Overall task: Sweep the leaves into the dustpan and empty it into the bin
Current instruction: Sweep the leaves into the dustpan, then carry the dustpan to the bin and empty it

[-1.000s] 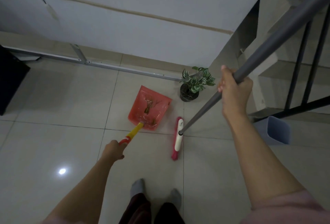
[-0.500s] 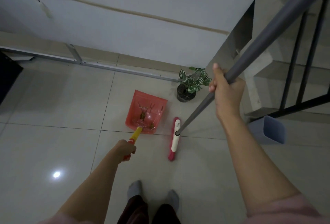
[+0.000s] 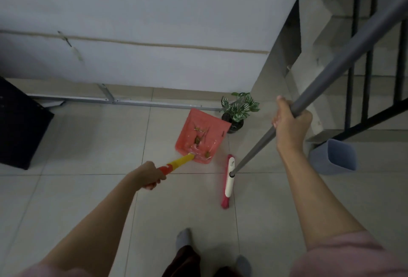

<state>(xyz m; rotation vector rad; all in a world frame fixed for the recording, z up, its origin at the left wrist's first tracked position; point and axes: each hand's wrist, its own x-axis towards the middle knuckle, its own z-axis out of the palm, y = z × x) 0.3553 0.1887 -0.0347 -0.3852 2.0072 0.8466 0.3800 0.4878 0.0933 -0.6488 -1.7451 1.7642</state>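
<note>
Your left hand (image 3: 152, 175) grips the dustpan (image 3: 202, 136) handle, leaves (image 3: 199, 138) already inside, your right hand (image 3: 291, 122) is closed around the broom (image 3: 228, 180) pole — the bin (image 3: 333, 155) stands to the right, nearer your right hand, so the pan must cross over the broom.

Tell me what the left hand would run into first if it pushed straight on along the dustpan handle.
The left hand points up and to the right along the yellow handle. Pushed on, the red dustpan it carries would probably meet the potted plant first, then the wall. Depth is hard to judge.
</note>
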